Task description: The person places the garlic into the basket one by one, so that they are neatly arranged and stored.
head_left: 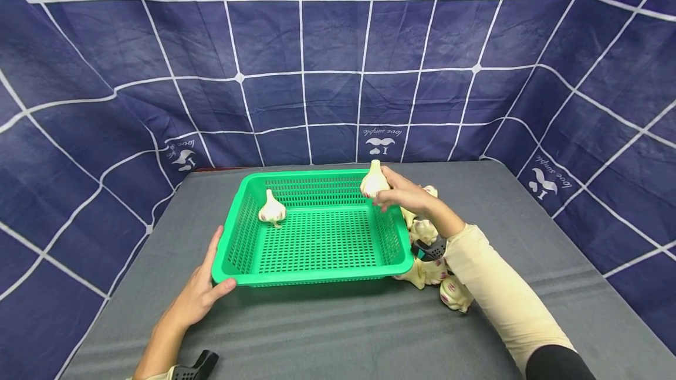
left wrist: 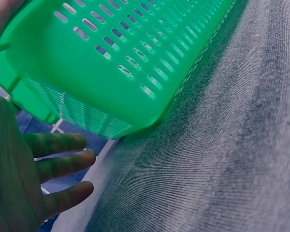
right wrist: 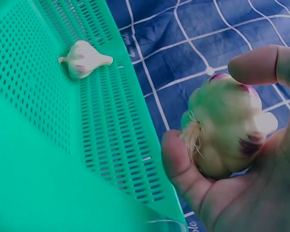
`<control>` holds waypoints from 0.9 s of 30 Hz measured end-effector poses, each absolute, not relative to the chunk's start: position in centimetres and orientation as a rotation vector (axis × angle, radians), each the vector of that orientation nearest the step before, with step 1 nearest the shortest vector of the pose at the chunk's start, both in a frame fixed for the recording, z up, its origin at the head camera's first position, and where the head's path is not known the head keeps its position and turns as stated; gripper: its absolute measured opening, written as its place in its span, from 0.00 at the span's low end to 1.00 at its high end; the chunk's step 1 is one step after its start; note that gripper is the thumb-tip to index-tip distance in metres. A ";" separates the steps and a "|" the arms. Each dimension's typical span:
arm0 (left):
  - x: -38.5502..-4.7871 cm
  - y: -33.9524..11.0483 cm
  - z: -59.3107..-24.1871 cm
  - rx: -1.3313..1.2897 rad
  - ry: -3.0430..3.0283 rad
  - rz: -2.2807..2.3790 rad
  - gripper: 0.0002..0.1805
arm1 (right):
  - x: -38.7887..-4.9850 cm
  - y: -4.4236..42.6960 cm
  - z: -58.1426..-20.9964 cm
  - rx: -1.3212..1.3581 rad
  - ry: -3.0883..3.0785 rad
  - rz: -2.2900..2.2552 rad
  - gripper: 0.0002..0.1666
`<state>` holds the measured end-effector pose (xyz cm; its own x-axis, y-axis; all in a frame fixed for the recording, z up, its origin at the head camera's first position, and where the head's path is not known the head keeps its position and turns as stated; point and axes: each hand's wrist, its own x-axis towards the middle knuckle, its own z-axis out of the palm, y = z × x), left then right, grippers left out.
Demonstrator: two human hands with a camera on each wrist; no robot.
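Before navy gridded cloth (head_left: 335, 34), your straight-fingered left hand (head_left: 198, 295) touches a green rectangular plastic basket (head_left: 317, 276), probably steadying it; your right hand (head_left: 408, 194) grips a white purple-streaked garlic bulb (head_left: 372, 183).

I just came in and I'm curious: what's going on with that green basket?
A person's right hand is holding up a garlic bulb near the right end of the green basket. Their left hand touches the basket's near left corner. Right now, one other bulb is inside the basket, toward the left, and more garlic lies on the grey table beside its right end.
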<state>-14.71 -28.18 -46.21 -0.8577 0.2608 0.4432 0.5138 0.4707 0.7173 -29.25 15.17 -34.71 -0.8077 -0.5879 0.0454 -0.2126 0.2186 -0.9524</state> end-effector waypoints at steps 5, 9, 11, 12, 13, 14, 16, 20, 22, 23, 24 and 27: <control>-14.7 -28.2 -46.1 -0.666 -2.438 -1.335 0.55 | -29.5 14.5 -34.7 -0.713 2.153 -1.591 0.33; -14.7 -28.2 -46.1 -0.663 -2.447 -1.332 0.55 | -29.7 14.0 -34.7 -0.707 2.168 -1.564 0.35; -14.7 -28.1 -46.1 -0.661 -2.450 -1.333 0.55 | -29.8 13.8 -34.6 -0.711 2.169 -1.558 0.37; -14.7 -28.1 -46.1 -0.660 -2.451 -1.334 0.55 | -29.8 13.7 -34.5 -0.714 2.177 -1.550 0.37; -14.7 -28.1 -46.1 -0.659 -2.451 -1.334 0.55 | -29.8 13.6 -34.5 -0.720 2.185 -1.542 0.38; -14.7 -28.1 -46.1 -0.659 -2.450 -1.334 0.55 | -29.8 13.4 -34.4 -0.725 2.192 -1.536 0.38; -14.7 -28.2 -46.0 -0.659 -2.450 -1.332 0.55 | -29.9 13.2 -34.2 -0.737 2.210 -1.521 0.39; -14.7 -28.2 -46.0 -0.662 -2.448 -1.319 0.55 | -30.1 12.5 -34.1 -0.760 2.245 -1.500 0.38; -14.7 -28.2 -46.0 -0.663 -2.447 -1.310 0.56 | -30.2 12.0 -34.1 -0.753 2.277 -1.485 0.37; -14.7 -28.2 -46.0 -0.664 -2.446 -1.307 0.56 | -30.3 11.8 -34.1 -0.751 2.287 -1.479 0.37; -14.7 -28.2 -46.0 -0.665 -2.446 -1.303 0.56 | -30.3 11.6 -34.0 -0.744 2.295 -1.475 0.38; -14.7 -28.2 -46.0 -0.666 -2.445 -1.304 0.56 | -30.5 10.7 -33.8 -0.732 2.302 -1.470 0.41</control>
<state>-14.65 -28.19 -46.01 -0.8510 0.2609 0.4557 0.5238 0.4831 0.7015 -30.51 10.73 -33.83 -0.8203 -0.5718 0.0115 -0.2508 0.3417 -0.9057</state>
